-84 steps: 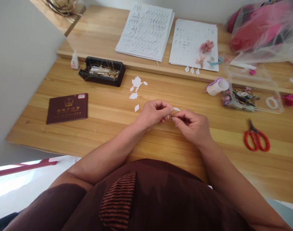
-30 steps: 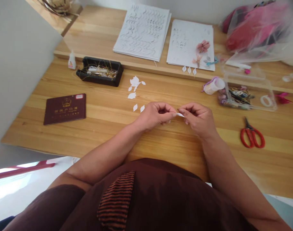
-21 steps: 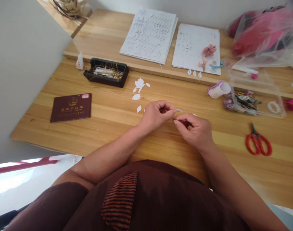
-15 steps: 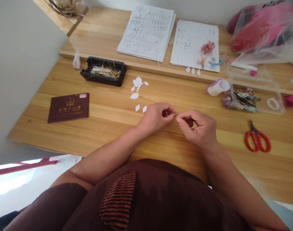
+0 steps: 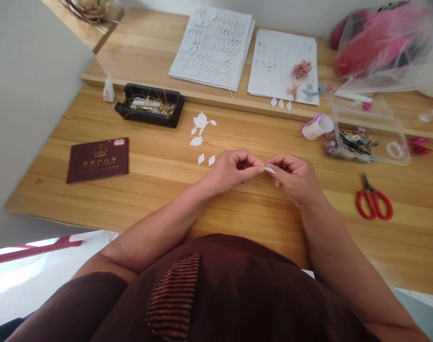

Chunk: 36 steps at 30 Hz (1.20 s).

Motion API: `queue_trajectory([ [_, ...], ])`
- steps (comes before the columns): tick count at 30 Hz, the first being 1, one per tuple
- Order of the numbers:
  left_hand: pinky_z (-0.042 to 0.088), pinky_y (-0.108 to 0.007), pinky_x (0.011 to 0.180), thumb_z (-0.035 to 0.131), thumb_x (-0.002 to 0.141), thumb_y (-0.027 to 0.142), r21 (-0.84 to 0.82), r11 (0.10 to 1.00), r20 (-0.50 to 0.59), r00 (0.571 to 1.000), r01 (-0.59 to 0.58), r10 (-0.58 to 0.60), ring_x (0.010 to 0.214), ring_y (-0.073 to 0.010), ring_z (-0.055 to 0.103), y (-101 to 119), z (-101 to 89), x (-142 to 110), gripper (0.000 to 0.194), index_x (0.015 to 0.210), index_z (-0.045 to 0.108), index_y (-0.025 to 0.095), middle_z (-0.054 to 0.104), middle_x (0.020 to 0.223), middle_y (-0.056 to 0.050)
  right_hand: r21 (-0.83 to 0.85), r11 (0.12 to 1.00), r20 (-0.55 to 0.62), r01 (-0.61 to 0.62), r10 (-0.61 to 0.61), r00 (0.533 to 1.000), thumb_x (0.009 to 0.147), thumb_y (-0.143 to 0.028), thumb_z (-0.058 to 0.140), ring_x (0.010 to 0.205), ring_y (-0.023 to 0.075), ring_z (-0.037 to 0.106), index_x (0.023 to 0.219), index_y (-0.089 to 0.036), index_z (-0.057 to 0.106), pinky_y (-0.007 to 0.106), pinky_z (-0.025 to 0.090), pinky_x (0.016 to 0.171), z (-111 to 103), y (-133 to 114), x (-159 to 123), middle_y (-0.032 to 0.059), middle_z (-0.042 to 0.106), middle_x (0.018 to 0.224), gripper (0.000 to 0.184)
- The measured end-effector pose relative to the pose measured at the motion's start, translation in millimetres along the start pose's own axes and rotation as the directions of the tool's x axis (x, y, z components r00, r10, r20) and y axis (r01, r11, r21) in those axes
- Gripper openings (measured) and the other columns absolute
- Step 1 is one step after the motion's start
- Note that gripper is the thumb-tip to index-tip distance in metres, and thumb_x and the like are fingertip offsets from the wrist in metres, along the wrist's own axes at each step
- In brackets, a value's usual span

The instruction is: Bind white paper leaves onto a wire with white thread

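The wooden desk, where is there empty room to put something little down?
A wide bare patch lies between the maroon booklet and the white paper cutouts. Another lies between the right hand and the red-handled scissors. It's crowded around the clear plastic box, with the white roll beside it.

We look down on a light wooden tabletop (image 5: 159,171) with visible horizontal grain and a raised wooden shelf (image 5: 141,40) along its far side. Behind the shelf we see a plain, pale wall (image 5: 291,19). A smooth grey wall (image 5: 27,104) fills the left side, and past its upper edge we glimpse another wooden surface (image 5: 69,21). At lower left, a dark red strip (image 5: 49,247) crosses above a whitish floor (image 5: 90,251), where light glares brightly. At lower right we find a pale blue-green surface (image 5: 425,311).
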<state>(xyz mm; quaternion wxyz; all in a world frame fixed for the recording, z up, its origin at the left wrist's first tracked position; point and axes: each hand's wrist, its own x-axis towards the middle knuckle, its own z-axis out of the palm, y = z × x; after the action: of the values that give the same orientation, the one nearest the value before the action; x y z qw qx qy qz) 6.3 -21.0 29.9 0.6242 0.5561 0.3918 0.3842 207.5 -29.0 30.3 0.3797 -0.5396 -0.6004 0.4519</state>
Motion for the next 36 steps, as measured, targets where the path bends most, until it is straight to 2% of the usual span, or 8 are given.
queue_trajectory([
  [5, 0.041, -0.021, 0.053, 0.076, 0.081, 0.031, -0.053, 0.999, -0.169, 0.986, 0.000, -0.009, 0.054, -0.0061, 0.050, -4.9, 0.0, 5.5, 0.017, 0.079, 0.069, 0.015, 0.064, 0.065, 0.002, -0.109, 0.988, 0.046, 0.105, -0.100, 0.994, 0.086, -0.031, 0.074, 0.049, 0.0097, 0.045, 0.075, -0.022, 0.069, 0.026, 0.035, 0.047, 11.5, 0.3, -10.9, -0.0039, 0.058, 0.058, 0.016],
  [8, 0.045, -0.021, 0.060, 0.074, 0.081, 0.025, 0.080, 0.996, -0.237, 0.970, -0.031, 0.050, 0.061, -0.0073, 0.055, -8.4, 0.3, 5.4, 0.011, 0.079, 0.069, 0.015, 0.069, 0.073, 0.000, -0.249, 0.943, 0.045, 0.220, -0.216, 0.975, 0.088, -0.023, 0.070, 0.054, 0.0106, 0.048, 0.079, -0.022, 0.070, 0.027, 0.039, 0.052, 18.0, -5.3, -19.3, -0.0025, 0.064, 0.065, 0.010],
  [14, 0.045, -0.023, 0.065, 0.069, 0.083, 0.018, 0.410, 0.901, -0.123, 0.970, -0.143, 0.210, 0.067, -0.0103, 0.058, -11.4, 0.8, 0.3, 0.005, 0.081, 0.073, 0.017, 0.072, 0.076, -0.002, -0.368, 0.851, -0.012, 0.374, -0.406, 0.914, 0.084, -0.017, 0.070, 0.055, 0.0122, 0.049, 0.081, -0.024, 0.070, 0.029, 0.040, 0.054, 17.0, -14.9, -24.2, -0.0025, 0.065, 0.067, 0.008],
  [18, 0.044, -0.023, 0.065, 0.066, 0.084, 0.016, 0.388, 0.891, 0.002, 0.967, -0.237, 0.256, 0.067, -0.0100, 0.058, -12.2, 1.6, -1.0, 0.008, 0.080, 0.073, 0.016, 0.072, 0.077, -0.002, -0.308, 0.898, -0.092, 0.314, -0.357, 0.930, 0.086, -0.019, 0.071, 0.054, 0.0120, 0.046, 0.079, -0.024, 0.070, 0.029, 0.037, 0.052, 8.6, -13.4, -20.1, -0.0023, 0.062, 0.064, 0.008],
  [21, 0.043, -0.022, 0.062, 0.068, 0.085, 0.022, 0.285, 0.934, 0.032, 0.976, -0.217, 0.217, 0.066, -0.0095, 0.056, -10.6, 1.9, -1.3, 0.010, 0.080, 0.072, 0.016, 0.070, 0.075, -0.002, -0.149, 0.960, -0.105, 0.238, -0.255, 0.961, 0.087, -0.023, 0.073, 0.056, 0.0118, 0.049, 0.078, -0.023, 0.070, 0.028, 0.038, 0.053, 1.8, -10.2, -14.1, -0.0012, 0.063, 0.066, 0.009],
  [26, 0.039, -0.022, 0.057, 0.075, 0.084, 0.032, 0.033, 0.989, 0.032, 0.989, -0.147, 0.146, 0.060, -0.0074, 0.052, -5.8, 0.1, 0.1, 0.018, 0.083, 0.074, 0.014, 0.068, 0.072, -0.001, 0.212, 0.977, -0.005, -0.038, 0.040, 0.999, 0.078, -0.035, 0.084, 0.044, 0.0080, 0.042, 0.076, -0.023, 0.070, 0.026, 0.031, 0.043, -0.7, -2.4, -3.7, -0.0049, 0.056, 0.056, 0.019],
  [29, 0.036, -0.022, 0.055, 0.081, 0.081, 0.036, -0.067, 0.992, -0.033, 0.993, -0.111, 0.109, 0.056, -0.0062, 0.047, -6.3, 0.0, 2.6, 0.024, 0.081, 0.073, 0.014, 0.065, 0.067, 0.001, 0.331, 0.934, 0.085, -0.137, 0.115, 0.990, 0.075, -0.038, 0.088, 0.042, 0.0071, 0.041, 0.076, -0.023, 0.069, 0.025, 0.031, 0.041, 4.5, 1.4, -2.7, -0.0058, 0.057, 0.058, 0.024],
  [36, 0.038, -0.020, 0.051, 0.083, 0.075, 0.034, -0.266, 0.964, -0.180, 0.983, -0.014, -0.035, 0.053, -0.0051, 0.050, -12.4, 3.6, 6.4, 0.024, 0.078, 0.069, 0.015, 0.064, 0.066, 0.003, 0.001, 1.000, 0.088, 0.030, -0.030, 0.996, 0.086, -0.031, 0.076, 0.050, 0.0082, 0.043, 0.075, -0.020, 0.069, 0.026, 0.033, 0.048, 14.0, -0.5, -13.5, -0.0046, 0.056, 0.058, 0.017],
])
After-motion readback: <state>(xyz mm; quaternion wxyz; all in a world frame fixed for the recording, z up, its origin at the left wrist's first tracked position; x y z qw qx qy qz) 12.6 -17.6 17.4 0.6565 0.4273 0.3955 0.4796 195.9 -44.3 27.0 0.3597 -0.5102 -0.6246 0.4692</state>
